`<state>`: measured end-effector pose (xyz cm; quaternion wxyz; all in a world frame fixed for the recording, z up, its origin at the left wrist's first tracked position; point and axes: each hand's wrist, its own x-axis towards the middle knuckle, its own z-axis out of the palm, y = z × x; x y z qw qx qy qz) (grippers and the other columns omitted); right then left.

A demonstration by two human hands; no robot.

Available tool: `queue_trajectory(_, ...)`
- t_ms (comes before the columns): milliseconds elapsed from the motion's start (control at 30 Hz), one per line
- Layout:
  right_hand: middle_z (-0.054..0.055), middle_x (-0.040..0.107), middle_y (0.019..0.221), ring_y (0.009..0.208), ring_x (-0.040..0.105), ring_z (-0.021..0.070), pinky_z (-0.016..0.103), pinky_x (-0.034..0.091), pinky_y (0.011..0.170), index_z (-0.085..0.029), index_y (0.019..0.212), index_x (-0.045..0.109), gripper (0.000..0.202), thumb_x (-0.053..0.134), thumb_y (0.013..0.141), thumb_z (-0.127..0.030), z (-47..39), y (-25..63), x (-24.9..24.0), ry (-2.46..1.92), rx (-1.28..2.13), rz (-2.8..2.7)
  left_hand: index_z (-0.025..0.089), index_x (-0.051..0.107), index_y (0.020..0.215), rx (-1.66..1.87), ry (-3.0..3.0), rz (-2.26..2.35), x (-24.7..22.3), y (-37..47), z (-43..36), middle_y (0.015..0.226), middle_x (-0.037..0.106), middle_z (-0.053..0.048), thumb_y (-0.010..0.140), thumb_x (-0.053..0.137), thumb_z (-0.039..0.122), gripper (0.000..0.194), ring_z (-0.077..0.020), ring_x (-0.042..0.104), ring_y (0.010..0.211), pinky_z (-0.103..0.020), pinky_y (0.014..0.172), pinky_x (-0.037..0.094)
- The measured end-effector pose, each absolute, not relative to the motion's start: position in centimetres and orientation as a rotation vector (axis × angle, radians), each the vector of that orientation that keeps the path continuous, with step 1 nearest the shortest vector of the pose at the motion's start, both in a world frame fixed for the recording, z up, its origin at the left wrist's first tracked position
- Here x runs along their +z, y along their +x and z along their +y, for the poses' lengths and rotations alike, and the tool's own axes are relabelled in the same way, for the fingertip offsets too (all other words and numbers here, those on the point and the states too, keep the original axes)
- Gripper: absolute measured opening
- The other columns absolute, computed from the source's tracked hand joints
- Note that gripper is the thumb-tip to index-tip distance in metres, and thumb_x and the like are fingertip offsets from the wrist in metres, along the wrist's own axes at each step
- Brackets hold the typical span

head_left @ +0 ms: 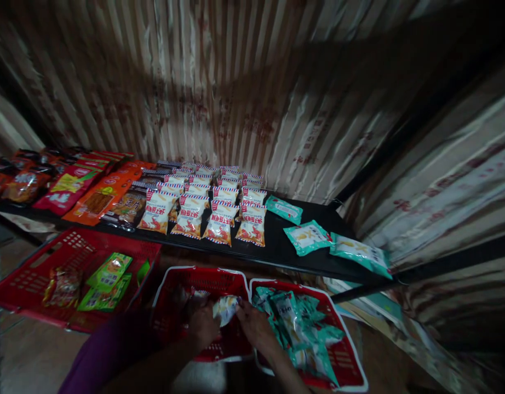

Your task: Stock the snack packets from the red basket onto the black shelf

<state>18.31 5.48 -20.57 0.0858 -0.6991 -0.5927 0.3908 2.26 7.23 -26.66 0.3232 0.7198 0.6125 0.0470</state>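
A small white snack bag (227, 310) is held between my two hands over the middle red basket (164, 282). My left hand (204, 326) is closed at the bag's left edge, its fingertips partly hidden. Closed too is my right hand (253, 324), pinching the bag's right edge. Inside the basket, dim packets lie by my left hand. On the black shelf (273, 253) above stand rows of similar white and orange snack bags (189, 215).
At right, a red basket (346, 358) holds teal snack bags (286, 316); several teal packets (307, 237) lie on the shelf. A left red basket (28, 273) contains green packets (108, 276). Orange and red packs (97, 191) line the shelf's left. Striped sheeting (236, 98) hangs behind.
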Motion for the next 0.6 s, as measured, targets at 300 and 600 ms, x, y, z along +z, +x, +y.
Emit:
queue_trajectory(300, 0.007, 0.065, 0.089, 0.075, 0.068, 0.0176, 0.036, 0.055, 0.076, -0.02, 0.11, 0.051, 0.05, 0.055, 0.078, -0.058, 5.8, 19.1, -17.3, -1.563, 1.694, -0.284, 0.02, 0.05, 0.128, 0.382, 2.094, 1.401, -20.4, 1.3, 8.4, 0.121, 0.053, -0.008, 0.081, 0.047, 0.019, 0.047, -0.0213, 0.048, 0.115, -0.031, 0.101, 0.037)
queue_trajectory(600, 0.003, 0.068, 0.079, 0.073, 0.066, 0.0175, 0.03, 0.055, 0.065, -0.021, 0.083, 0.057, 0.024, 0.07, 0.067, -0.033, 6.0, 20.3, -17.0, -1.497, 1.652, -0.358, 0.02, 0.048, 0.126, 0.612, 1.948, 1.133, -18.7, 0.6, 8.7, 0.133, 0.044, -0.01, 0.072, 0.059, 0.016, 0.055, -0.0233, 0.043, 0.123, -0.036, 0.107, 0.034)
